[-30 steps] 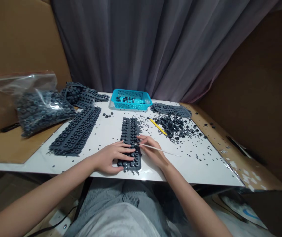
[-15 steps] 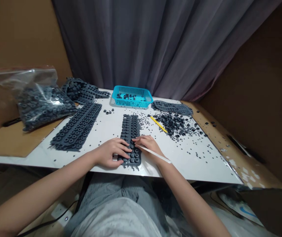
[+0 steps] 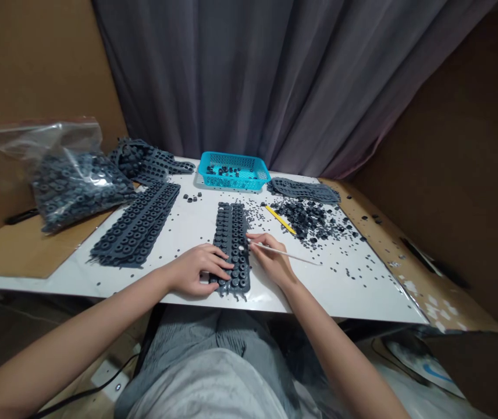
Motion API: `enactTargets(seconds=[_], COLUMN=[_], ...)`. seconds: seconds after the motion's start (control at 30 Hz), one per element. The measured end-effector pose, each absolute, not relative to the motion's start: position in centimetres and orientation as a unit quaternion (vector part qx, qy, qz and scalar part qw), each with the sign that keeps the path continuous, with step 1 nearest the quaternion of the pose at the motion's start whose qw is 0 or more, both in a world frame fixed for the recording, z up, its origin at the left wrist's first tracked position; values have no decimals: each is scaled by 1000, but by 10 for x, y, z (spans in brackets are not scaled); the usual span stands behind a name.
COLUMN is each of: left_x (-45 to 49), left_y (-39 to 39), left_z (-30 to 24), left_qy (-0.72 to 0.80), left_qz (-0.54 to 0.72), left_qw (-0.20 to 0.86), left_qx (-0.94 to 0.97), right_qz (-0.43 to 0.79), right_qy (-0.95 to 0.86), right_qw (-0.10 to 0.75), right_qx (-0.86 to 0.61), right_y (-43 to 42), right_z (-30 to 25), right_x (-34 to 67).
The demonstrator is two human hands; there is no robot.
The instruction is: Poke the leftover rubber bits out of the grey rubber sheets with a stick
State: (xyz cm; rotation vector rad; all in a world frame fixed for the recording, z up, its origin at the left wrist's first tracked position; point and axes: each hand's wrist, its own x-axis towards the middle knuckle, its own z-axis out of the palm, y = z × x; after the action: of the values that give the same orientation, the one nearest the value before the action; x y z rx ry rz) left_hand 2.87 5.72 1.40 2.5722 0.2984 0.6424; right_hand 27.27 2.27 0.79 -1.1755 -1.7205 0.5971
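Observation:
In front of me a dark grey moulded rubber strip (image 3: 231, 233) with rows of round studs lies on the white table. My left hand (image 3: 203, 269) rests on its near left part, fingers spread and pressing it down. At the strip's right edge, my right hand (image 3: 273, 256) is closed around a thin white stick (image 3: 290, 254), whose back end points right over the table. Its front end is hidden by my fingers. One hole near those fingertips shows white, to the right of the strip's middle.
A pile of small black pieces (image 3: 308, 220) lies right, beside a yellow stick (image 3: 280, 219). Behind stands a blue basket (image 3: 234, 181) holding some pieces. Stacked strips (image 3: 133, 230) and a filled clear bag (image 3: 81, 186) are left; more strips (image 3: 305, 190) lie back right. Tiny dark discs are scattered around.
My right hand has moved right and slightly away from me, from over the strip to its right edge, taking the white stick along. My left hand stays put.

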Motion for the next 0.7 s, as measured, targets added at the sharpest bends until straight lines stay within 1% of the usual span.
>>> enactTargets(seconds=[0.07, 0.13, 0.2, 0.3, 0.43, 0.7], left_x=[29, 29, 29, 29, 29, 29], left_y=[57, 56, 56, 56, 55, 54], left_z=[15, 15, 16, 17, 18, 18], left_qy=[110, 112, 115, 119, 122, 118], left_qz=[234, 233, 231, 228, 226, 232], left_qw=[234, 235, 237, 240, 240, 247], left_qx=[937, 937, 937, 936, 936, 933], right_qz=[324, 360, 369, 357, 311, 110], right_qy=[-711, -730, -741, -751, -780, -874], right_qw=[448, 416, 398, 394, 385, 303], right_qx=[-434, -405, -396, -391, -383, -364], right_y=[15, 11, 9, 10, 12, 21], right_z=[10, 10, 9, 8, 8, 3], right_x=[272, 272, 272, 272, 272, 274])
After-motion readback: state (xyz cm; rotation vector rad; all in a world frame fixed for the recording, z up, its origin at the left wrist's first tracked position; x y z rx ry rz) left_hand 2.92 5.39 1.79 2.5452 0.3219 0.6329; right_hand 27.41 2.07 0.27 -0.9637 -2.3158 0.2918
